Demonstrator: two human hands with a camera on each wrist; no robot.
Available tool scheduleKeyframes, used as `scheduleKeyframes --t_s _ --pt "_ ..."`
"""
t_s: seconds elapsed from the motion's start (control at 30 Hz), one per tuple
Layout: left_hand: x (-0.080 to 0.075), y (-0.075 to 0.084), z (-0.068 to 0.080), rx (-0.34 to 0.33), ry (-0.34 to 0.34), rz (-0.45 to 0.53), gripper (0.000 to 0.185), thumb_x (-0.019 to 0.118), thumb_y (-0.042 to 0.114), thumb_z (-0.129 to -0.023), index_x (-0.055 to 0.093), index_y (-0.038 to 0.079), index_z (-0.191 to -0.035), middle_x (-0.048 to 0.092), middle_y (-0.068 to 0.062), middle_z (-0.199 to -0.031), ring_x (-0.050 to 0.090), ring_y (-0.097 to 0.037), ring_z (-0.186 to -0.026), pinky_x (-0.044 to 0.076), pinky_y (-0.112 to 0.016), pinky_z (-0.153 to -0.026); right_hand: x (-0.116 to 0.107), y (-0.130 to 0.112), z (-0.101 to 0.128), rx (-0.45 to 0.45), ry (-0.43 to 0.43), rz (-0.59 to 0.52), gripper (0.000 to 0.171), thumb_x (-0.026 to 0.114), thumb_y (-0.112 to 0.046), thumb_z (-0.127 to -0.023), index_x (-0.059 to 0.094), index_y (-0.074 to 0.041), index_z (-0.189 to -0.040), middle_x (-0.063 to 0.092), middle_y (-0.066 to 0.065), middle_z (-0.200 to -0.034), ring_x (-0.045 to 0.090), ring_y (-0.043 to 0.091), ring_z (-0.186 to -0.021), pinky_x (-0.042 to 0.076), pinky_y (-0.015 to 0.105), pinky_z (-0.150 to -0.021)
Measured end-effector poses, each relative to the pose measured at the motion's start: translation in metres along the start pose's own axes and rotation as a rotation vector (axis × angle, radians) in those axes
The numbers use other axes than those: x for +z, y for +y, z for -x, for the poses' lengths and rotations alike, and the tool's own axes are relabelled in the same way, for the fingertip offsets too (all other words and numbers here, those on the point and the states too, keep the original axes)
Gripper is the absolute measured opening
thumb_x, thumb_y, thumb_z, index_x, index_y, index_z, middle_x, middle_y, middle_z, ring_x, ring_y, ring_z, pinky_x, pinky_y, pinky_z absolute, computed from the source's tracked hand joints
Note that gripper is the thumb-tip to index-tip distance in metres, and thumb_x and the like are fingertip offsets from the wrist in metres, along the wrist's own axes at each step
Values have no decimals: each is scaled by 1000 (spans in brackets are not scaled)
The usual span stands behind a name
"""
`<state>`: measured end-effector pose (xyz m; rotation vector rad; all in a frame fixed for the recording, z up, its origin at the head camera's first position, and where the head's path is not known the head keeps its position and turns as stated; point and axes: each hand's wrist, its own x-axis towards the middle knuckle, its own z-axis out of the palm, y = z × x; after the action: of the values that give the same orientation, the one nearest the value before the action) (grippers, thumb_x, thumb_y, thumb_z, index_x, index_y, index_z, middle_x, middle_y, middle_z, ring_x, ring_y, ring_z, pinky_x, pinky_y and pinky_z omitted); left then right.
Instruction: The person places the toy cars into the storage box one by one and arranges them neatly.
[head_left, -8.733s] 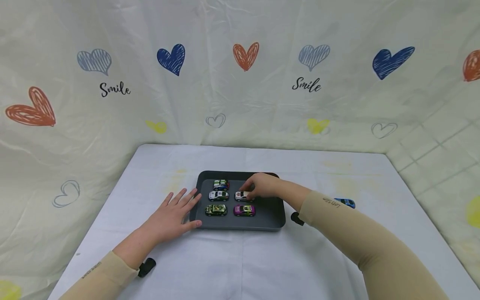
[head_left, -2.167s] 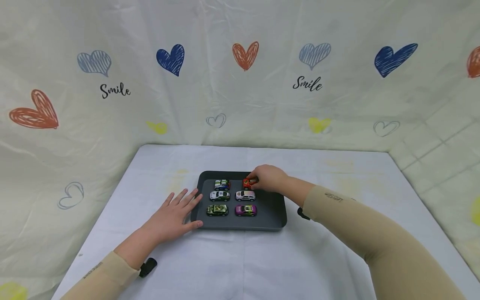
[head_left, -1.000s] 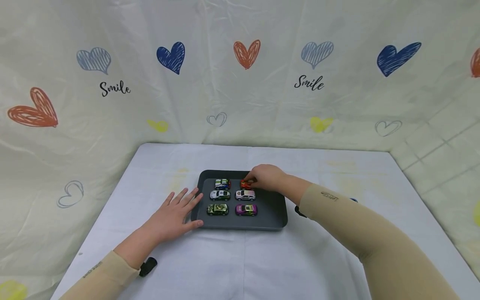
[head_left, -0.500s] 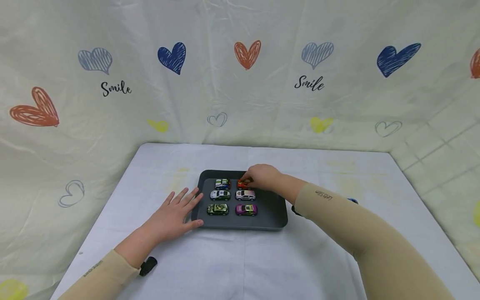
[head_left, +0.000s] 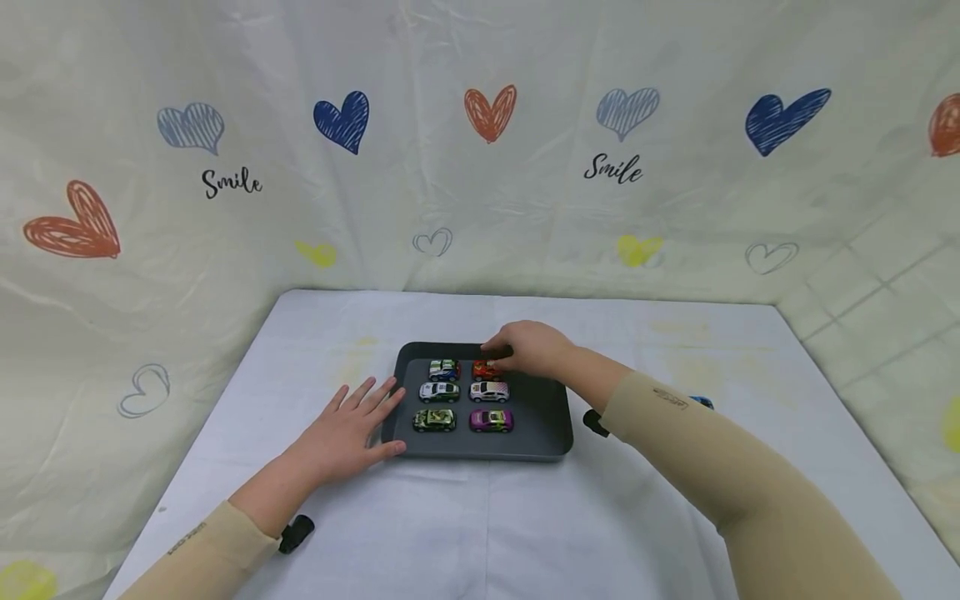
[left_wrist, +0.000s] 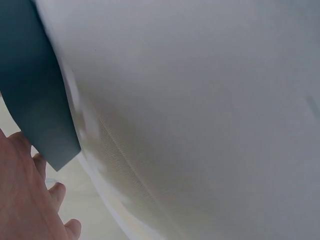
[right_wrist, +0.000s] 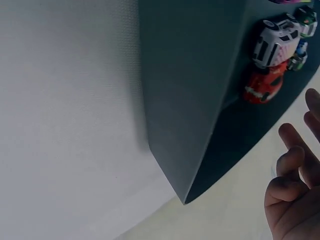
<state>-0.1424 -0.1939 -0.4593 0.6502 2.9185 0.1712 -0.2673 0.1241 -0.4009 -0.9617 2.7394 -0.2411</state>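
Observation:
A dark grey tray (head_left: pixel 542 425) holds several toy cars in two columns. A red car (head_left: pixel 483 369) stands at the far end of the right column, behind a white-and-red car (head_left: pixel 489 390) and a purple car (head_left: pixel 491 419). My right hand (head_left: pixel 501 350) hovers just over the red car with its fingers loose and off it. In the right wrist view the fingers (right_wrist: pixel 292 200) hang apart from the red car (right_wrist: pixel 262 86). My left hand (head_left: pixel 345 425) lies flat on the table, fingers against the tray's left edge.
The left column holds a green-and-blue car (head_left: pixel 443 368), a white-and-green car (head_left: pixel 438 390) and a camouflage car (head_left: pixel 433 419). A blue car (head_left: pixel 701 402) peeks out behind my right forearm on the white table. A heart-print cloth hangs behind.
My right hand has let go of the red car and risen a little; the car now stands in line with the right column. The left hand has not moved.

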Motion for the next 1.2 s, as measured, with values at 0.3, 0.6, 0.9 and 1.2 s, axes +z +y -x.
scheduleKeyframes --t_s 0.3,0.6,0.9,1.2 --pt "-1 3 1 9 8 4 86 48 70 -93 26 20 -159 17 -1 -165 14 -34 -151 9 -60 -119 -2 8 21 46 73 -115 40 73 -30 -92 68 -24 -131 67 0 -127 59 22 -122 47 43 -103" --pt "-4 3 2 10 17 10 85 49 68 -93 27 19 -159 19 -2 -165 16 -35 -150 10 -60 -119 -5 22 45 101 110 -184 42 74 -30 -91 67 -24 -132 65 1 -129 58 23 -123 47 45 -103" --pt "2 -1 1 20 37 13 87 44 73 -92 26 22 -159 19 -1 -165 16 -35 -150 10 -60 -119 -8 38 73 147 131 -190 43 75 -30 -90 68 -22 -131 66 2 -127 61 22 -98 53 39 -83" --pt "-2 2 2 8 10 5 86 45 72 -93 24 22 -160 16 0 -166 13 -33 -151 8 -59 -120 -4 69 102 199 139 -213 46 77 -28 -89 67 -20 -133 68 4 -123 51 16 -77 46 30 -63"
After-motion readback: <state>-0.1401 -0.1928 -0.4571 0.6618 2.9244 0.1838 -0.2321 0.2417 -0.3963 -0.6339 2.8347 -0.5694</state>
